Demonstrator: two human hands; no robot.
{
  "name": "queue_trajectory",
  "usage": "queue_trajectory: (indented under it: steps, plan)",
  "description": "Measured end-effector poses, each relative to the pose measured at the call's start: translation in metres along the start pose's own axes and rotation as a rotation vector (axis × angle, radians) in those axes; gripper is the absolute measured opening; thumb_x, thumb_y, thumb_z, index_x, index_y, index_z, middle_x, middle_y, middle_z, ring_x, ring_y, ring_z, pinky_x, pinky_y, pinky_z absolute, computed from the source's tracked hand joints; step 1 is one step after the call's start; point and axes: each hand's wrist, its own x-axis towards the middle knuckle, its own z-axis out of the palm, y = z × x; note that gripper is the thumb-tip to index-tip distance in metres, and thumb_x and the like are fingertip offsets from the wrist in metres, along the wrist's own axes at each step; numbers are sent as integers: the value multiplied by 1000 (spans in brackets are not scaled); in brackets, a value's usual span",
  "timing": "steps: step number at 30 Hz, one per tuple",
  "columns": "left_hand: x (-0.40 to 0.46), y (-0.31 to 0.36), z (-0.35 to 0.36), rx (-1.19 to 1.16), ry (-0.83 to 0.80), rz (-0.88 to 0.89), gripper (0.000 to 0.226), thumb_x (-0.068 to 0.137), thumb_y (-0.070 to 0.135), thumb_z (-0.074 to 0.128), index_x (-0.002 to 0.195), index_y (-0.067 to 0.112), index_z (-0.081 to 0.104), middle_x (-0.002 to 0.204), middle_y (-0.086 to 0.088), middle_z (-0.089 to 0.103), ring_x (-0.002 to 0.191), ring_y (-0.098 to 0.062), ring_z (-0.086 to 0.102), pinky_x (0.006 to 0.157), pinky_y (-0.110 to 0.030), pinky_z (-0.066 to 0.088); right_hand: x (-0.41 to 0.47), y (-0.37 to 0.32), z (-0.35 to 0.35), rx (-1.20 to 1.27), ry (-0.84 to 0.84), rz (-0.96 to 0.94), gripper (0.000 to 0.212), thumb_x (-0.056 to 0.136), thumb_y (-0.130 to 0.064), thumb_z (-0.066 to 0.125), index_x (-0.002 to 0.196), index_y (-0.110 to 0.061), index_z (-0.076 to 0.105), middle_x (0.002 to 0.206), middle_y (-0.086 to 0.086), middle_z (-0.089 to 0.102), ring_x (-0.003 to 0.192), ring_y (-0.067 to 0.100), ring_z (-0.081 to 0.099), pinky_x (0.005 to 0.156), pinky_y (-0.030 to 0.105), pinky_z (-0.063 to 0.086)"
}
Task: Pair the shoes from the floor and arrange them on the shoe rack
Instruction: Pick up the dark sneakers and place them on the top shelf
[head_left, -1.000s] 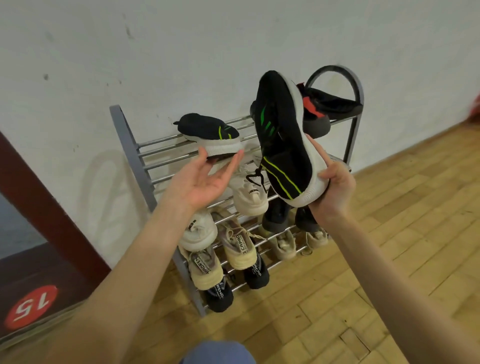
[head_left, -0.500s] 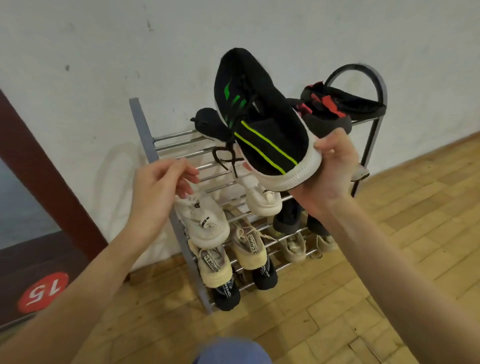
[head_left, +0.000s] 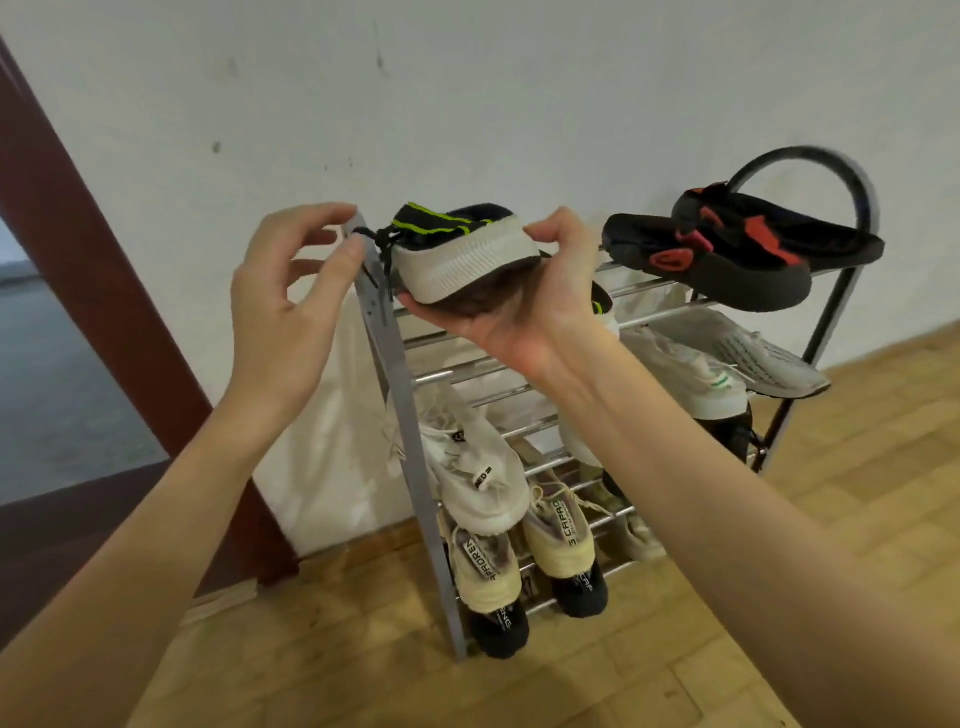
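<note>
The cream shoes' (head_left: 558, 535) heel tabs read "CAPAD" and "APAREN"; other shoe lettering is too blurred to read.

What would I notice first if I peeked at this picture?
Probably the black shoe with neon-green stripes, held in the right hand at the top left corner of the shoe rack. The left hand hovers beside it with fingers curled, and black-and-red sandals sit on the top right.

1 shoe rack (head_left: 410, 452), 2 hands, 2 black-red sandals (head_left: 727, 249), about 9 sneakers; some hidden, exact count unclear.
</note>
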Motion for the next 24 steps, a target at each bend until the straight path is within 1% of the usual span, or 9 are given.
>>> queue_trajectory:
  steps: [4, 7, 9, 13, 17, 19, 21, 22, 24]
  plan:
    - [7, 1, -2, 56, -198, 99, 31, 94, 31, 54, 120, 18, 61, 120, 4, 63, 116, -14, 57, 102, -44, 44, 7, 6, -3, -18, 45, 33, 42, 84, -34, 37, 116, -10, 52, 134, 30, 54, 121, 47, 54, 88, 63, 50]
    - [11, 5, -1, 36, -355, 112, 28, 90, 33, 59, 116, 25, 64, 114, 6, 67, 114, -11, 59, 103, -34, 44, 0, 6, -3, -64, 60, 81, 43, 89, -31, 35, 116, -4, 53, 113, 27, 62, 109, 42, 59, 90, 58, 49]
    - [11, 6, -2, 34, -422, 157, 27, 84, 37, 64, 111, 33, 63, 112, 12, 66, 110, -5, 60, 99, -25, 43, -8, 1, -1, -106, 67, 116, 50, 91, -28, 33, 127, 2, 52, 113, 26, 61, 108, 39, 59, 91, 53, 49]
    - [12, 3, -1, 114, -441, 251, 35, 78, 37, 69, 112, 27, 64, 113, 13, 63, 109, -1, 59, 98, -20, 43, -21, -9, -3, -151, 103, 150, 48, 97, -20, 35, 135, 6, 47, 133, 27, 56, 123, 37, 56, 92, 43, 51]
    - [6, 5, 2, 202, -418, 326, 34, 81, 35, 69, 112, 21, 66, 111, 9, 65, 107, -7, 61, 97, -28, 46, -37, -11, -16, -306, 131, 113, 43, 102, -21, 41, 133, 6, 48, 130, 29, 58, 119, 36, 61, 87, 37, 56]
    - [1, 5, 5, 235, -423, 336, 34, 79, 35, 70, 109, 18, 69, 110, 5, 66, 106, -10, 61, 96, -34, 48, -48, -13, -24, -450, 135, 87, 41, 102, -24, 41, 128, 6, 53, 119, 28, 65, 106, 36, 68, 82, 34, 60]
    - [-3, 3, 7, 285, -428, 373, 33, 78, 32, 74, 106, 14, 72, 108, 2, 68, 103, -15, 62, 93, -40, 48, -60, -17, -32, -706, 139, 84, 40, 101, -27, 41, 123, 3, 57, 96, 20, 73, 78, 24, 72, 67, 27, 60]
    - [-5, 1, 8, 319, -435, 405, 32, 78, 31, 75, 103, 12, 74, 107, 0, 69, 101, -16, 62, 91, -42, 48, -66, -20, -36, -826, 141, 88, 38, 101, -27, 43, 120, 2, 58, 82, 15, 73, 64, 18, 66, 59, 25, 55]
    - [-7, -5, 11, 389, -467, 466, 31, 77, 32, 77, 100, 11, 75, 104, -2, 71, 99, -19, 64, 88, -45, 48, -75, -25, -47, -1020, 179, 57, 32, 99, -24, 46, 111, 2, 62, 61, 7, 67, 50, 13, 53, 50, 21, 44]
